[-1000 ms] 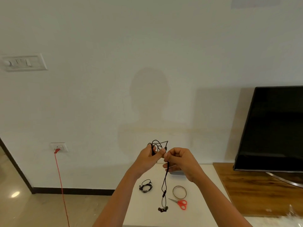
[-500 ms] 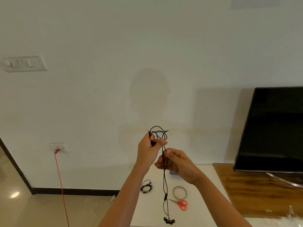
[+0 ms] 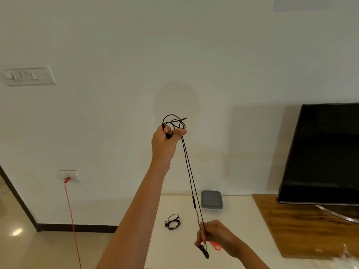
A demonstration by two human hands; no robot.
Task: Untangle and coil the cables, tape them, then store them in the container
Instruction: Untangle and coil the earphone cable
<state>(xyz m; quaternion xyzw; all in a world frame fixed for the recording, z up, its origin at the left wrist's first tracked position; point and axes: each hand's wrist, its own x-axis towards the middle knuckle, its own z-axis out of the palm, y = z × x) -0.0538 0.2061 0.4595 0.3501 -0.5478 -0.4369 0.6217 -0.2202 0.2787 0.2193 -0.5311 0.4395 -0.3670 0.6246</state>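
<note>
The left hand [image 3: 167, 141] grips the tangled loops of the cable [image 3: 188, 167] high at 12 o'clock. The right hand [image 3: 215, 235] pinches both strands low at 5 o'clock, above the desk [image 3: 239, 230]. Best hold that tension and feed loops out singly, never yanking.

White wall [image 3: 116, 45], glossy pale floor [image 3: 29, 253].
Television [image 3: 320, 152] is set on wooden board [image 3: 303, 230], right; switch panel [image 3: 27, 74] is mounted left.

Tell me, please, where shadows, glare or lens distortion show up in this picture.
Head view: the person's soft shadow falls on the wall; a glare spot shines on the floor; wide-angle distortion slants the television and switch plate; the cable is sharp.
</note>
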